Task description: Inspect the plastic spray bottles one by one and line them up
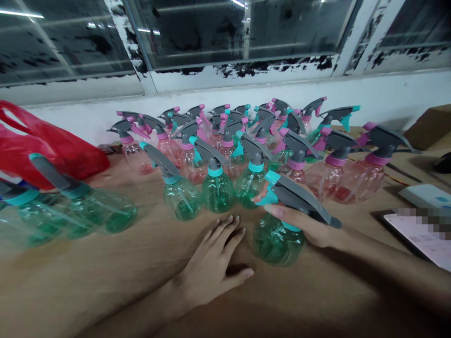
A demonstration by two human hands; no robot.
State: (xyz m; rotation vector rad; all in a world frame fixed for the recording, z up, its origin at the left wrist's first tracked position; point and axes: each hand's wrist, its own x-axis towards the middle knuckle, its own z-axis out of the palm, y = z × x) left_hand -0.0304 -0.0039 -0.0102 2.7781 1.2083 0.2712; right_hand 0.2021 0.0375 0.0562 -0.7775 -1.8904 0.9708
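Observation:
My right hand (313, 225) is wrapped round the neck of a green spray bottle (278, 241) with a grey and teal trigger head, held upright at the right of centre. My left hand (214, 263) rests on the tabletop with its fingers spread, just left of that bottle, and holds nothing. Beyond my fingertips stand several more green spray bottles, the nearest being a green bottle (218, 192) with a teal collar. Behind them are rows of pink spray bottles (324, 180) with pink collars, mixed with some green ones.
At the left are more green bottles (120, 211) and a red plastic bag (52, 145). A phone (419, 234), a white device (428, 195) and a cardboard box (430, 126) lie at the right. A wall with windows (243, 33) bounds the wooden table (88, 286) at the back.

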